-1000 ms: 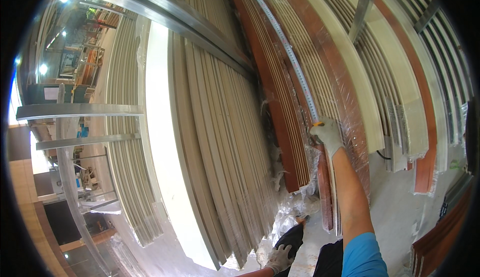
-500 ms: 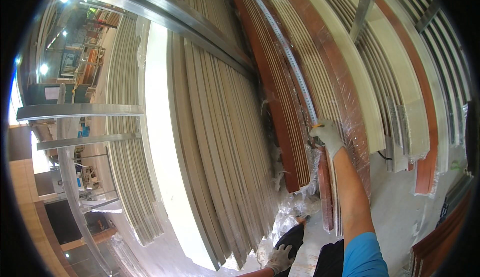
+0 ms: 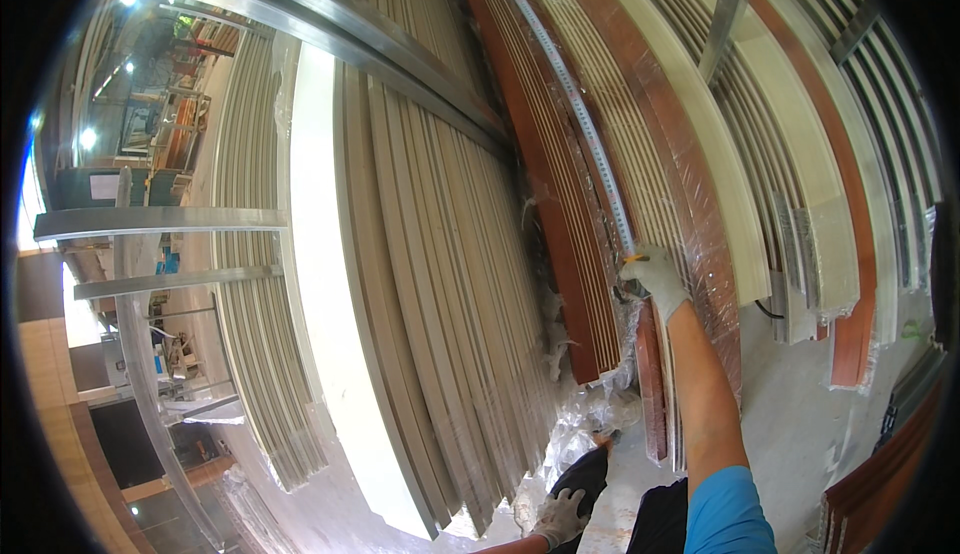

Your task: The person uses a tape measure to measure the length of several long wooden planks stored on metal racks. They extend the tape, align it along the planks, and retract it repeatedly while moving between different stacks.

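Observation:
In a pale work glove, my right hand (image 3: 658, 278) is closed round a tape measure (image 3: 637, 259), whose case is mostly hidden by the fingers; a bit of orange shows. The white tape blade (image 3: 590, 139) runs out from it toward the far end, lying along the bundled red-brown and cream boards (image 3: 640, 134). Lower down, my left hand (image 3: 562, 516), also gloved, rests with spread fingers on my dark trouser leg (image 3: 588, 472) and holds nothing. A narrow red-brown strip (image 3: 651, 394) sticks out just below my right hand.
Tall stacks of beige profiles (image 3: 440, 254) stand to the left, crossed by a metal bar (image 3: 330, 29). More cream boards (image 3: 800, 144) in plastic film lie on the right, with metal posts (image 3: 735, 14) among them. Crumpled clear film (image 3: 590, 419) lies near my leg.

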Demonstrator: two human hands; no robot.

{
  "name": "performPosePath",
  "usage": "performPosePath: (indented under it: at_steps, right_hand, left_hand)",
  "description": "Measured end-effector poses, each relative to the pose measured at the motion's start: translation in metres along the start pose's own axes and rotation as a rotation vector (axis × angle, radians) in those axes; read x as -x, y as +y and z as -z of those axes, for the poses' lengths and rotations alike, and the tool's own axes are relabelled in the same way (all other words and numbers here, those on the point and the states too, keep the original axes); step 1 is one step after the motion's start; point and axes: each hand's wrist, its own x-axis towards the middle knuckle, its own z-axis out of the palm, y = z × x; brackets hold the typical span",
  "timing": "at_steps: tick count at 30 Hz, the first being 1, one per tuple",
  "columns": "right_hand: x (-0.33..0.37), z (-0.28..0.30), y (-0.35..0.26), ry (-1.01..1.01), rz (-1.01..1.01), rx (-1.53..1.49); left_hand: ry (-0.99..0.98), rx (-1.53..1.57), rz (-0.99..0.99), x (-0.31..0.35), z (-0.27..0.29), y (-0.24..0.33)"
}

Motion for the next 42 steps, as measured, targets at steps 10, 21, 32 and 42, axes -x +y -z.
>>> performPosePath:
  at_steps: [10, 21, 32, 42]
  right_hand:
    - [-0.005, 0.002, 0.01, -0.103, -0.161, -0.229]
    - [-0.01, -0.002, 0.016, -0.087, -0.088, -0.195]
    - [-0.005, -0.001, -0.005, -0.059, -0.039, -0.203]
    - [-0.009, 0.0, 0.0, -0.077, -0.075, -0.221]
  left_hand:
    - [-0.008, -0.001, 0.003, 0.0, 0.0, 0.001]
    - [-0.02, 0.003, -0.001, 0.002, 0.002, 0.001]
    - [-0.048, 0.004, 0.006, 0.001, 0.004, 0.002]
    - [-0.03, 0.005, -0.008, 0.0, 0.005, 0.002]
